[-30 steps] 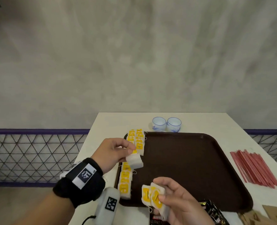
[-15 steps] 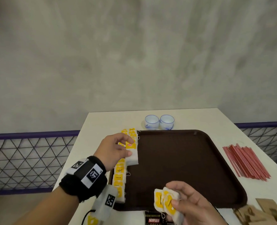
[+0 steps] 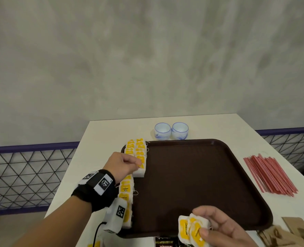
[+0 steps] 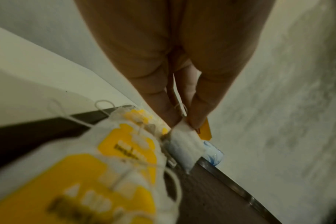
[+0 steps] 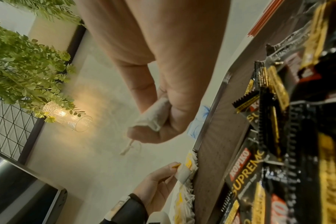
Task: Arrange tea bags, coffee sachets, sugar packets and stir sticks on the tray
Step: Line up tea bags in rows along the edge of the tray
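A white tea bag [image 3: 140,171] with a yellow tag is pinched between the thumb and fingers of the left hand [image 3: 123,164], low over the left edge of the brown tray [image 3: 192,184]. It hangs at the gap in a row of tea bags [image 3: 136,148] that runs down that same left edge, with more bags [image 3: 126,189] below the hand. Over the tray's near edge the right hand [image 3: 219,229] curls around a small bunch of tea bags [image 3: 192,229], yellow tags facing up. Just past the tray's far rim two small blue-and-white cups [image 3: 171,131] stand side by side on the pale tabletop [image 3: 112,132]. To the right of the tray lies a bundle of red stir sticks [image 3: 268,173]. At the tray's near right corner are brown paper packets [image 3: 293,232], and black coffee sachets [image 5: 259,166] lie against its near edge.
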`<state>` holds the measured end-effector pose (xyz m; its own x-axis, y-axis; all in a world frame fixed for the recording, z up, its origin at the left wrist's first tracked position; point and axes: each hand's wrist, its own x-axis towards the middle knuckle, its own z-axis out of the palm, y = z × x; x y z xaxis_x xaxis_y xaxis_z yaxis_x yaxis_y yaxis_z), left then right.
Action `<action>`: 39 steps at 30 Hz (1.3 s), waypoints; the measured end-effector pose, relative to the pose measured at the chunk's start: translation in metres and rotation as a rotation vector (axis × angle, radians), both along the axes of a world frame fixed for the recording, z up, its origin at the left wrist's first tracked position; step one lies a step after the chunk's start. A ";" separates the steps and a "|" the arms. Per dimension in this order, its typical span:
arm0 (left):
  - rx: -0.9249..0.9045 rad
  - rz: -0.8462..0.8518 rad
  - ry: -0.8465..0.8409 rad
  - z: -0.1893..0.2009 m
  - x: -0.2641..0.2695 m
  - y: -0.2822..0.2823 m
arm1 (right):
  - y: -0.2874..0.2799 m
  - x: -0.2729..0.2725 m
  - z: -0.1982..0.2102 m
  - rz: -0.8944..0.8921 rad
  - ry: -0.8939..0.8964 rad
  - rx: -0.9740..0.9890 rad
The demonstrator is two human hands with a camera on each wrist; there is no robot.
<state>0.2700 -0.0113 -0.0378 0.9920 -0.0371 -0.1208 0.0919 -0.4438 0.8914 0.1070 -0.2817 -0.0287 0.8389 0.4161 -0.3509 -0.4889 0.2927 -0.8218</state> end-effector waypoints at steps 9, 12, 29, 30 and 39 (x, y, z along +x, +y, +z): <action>0.033 0.007 0.016 -0.016 0.014 0.000 | -0.003 0.000 -0.011 -0.033 0.015 -0.063; 0.114 0.003 -0.014 -0.021 0.019 0.000 | -0.001 -0.003 -0.012 -0.046 0.010 -0.072; 0.021 -0.229 -0.179 0.064 -0.058 0.002 | 0.031 -0.001 0.007 -0.257 -0.079 0.169; -0.070 -0.280 -0.120 0.070 -0.078 -0.003 | 0.036 0.000 0.010 -0.279 -0.101 0.178; -0.549 -0.148 0.097 0.058 -0.164 -0.031 | 0.073 -0.003 0.030 -0.311 -0.277 0.012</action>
<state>0.1061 -0.0426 0.0199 0.9568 -0.2574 -0.1352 0.1573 0.0672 0.9853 0.1035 -0.2091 0.0013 0.9873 0.1304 -0.0910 -0.1365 0.4021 -0.9054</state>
